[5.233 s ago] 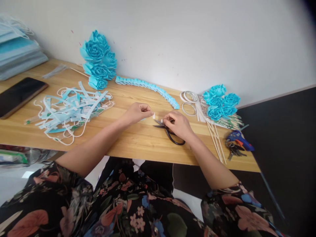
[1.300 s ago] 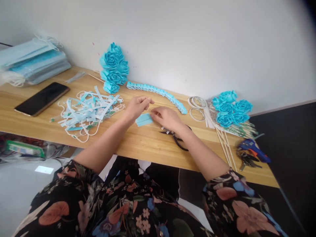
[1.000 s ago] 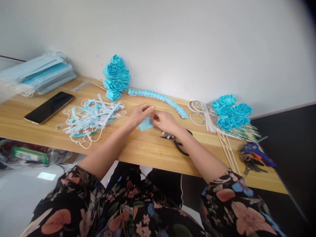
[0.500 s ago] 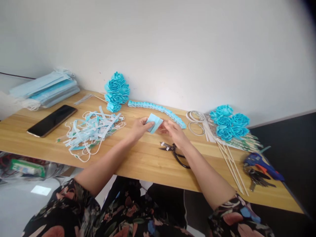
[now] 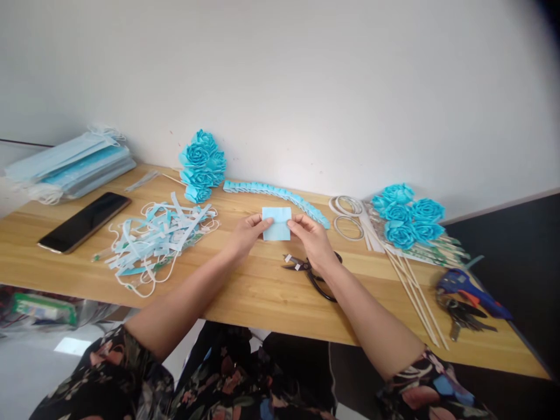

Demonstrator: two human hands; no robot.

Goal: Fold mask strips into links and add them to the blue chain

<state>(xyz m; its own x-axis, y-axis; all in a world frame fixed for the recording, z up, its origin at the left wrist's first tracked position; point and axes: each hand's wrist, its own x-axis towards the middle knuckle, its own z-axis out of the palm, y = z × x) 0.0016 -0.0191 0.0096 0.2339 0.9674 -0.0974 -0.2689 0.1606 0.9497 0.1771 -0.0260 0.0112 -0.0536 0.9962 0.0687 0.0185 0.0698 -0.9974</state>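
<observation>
A flat, light blue square of mask fabric (image 5: 276,231) is stretched between my two hands over the middle of the table. My left hand (image 5: 248,233) pinches its left edge, thumb on top. Its right edge is gripped by my right hand (image 5: 311,234) in the same way. Below my right hand lie black-handled scissors (image 5: 301,263), blades pointing left and partly hidden by my wrist. Behind the hands, a curved row of folded blue pieces (image 5: 273,190) runs along the wall side.
On the left are stacked face masks (image 5: 74,166), a phone (image 5: 85,221), a heap of cut strips and ear loops (image 5: 161,239) and blue fabric roses (image 5: 202,163). To the right are tape rolls (image 5: 349,219), more roses (image 5: 406,217), wooden sticks (image 5: 413,291), a blue glue gun (image 5: 472,291) and keys (image 5: 466,319).
The blue piece was tilted and looked folded; now it is spread flat and squarely facing me. My right hand has shifted to grip its right edge. The view has moved slightly.
</observation>
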